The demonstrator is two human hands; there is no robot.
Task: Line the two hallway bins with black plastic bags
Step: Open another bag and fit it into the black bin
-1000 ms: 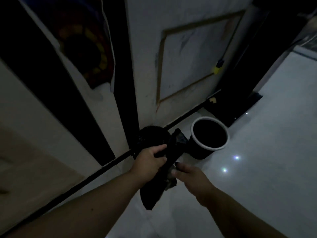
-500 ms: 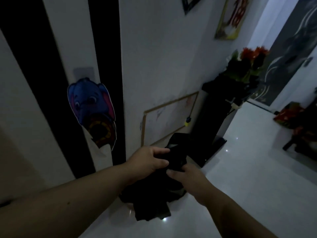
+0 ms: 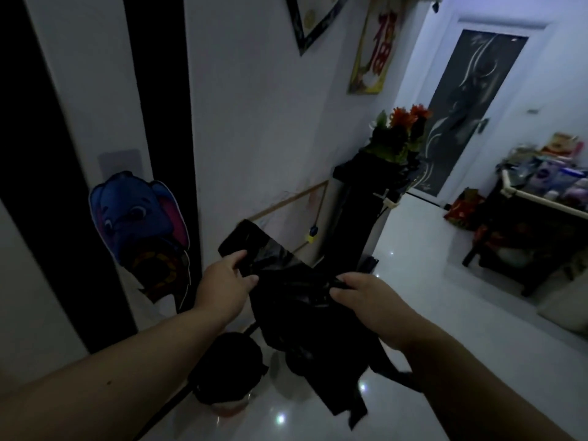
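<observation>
Where the black bag [image 3: 296,316] is now: in the air, stretched between my two hands, its loose tail hanging toward the floor [image 3: 445,345].
Bag, change: half a second ago it was bunched, with my hands nearly touching. Now they are apart and one flap stands up above my left thumb.
Meaning for the task: I judge I am finding the bag's mouth, and it is not yet in a bin.
Left hand [image 3: 222,283]: pinching the upper left flap.
Right hand [image 3: 369,302]: fingers curled round the bag's right edge.
Bin [image 3: 227,367]: dark, below my left forearm, lower left of the bag. I cannot tell whether it is lined.
Beyond: elephant sticker [image 3: 140,214] on the left, flowers [image 3: 401,128] ahead.
</observation>
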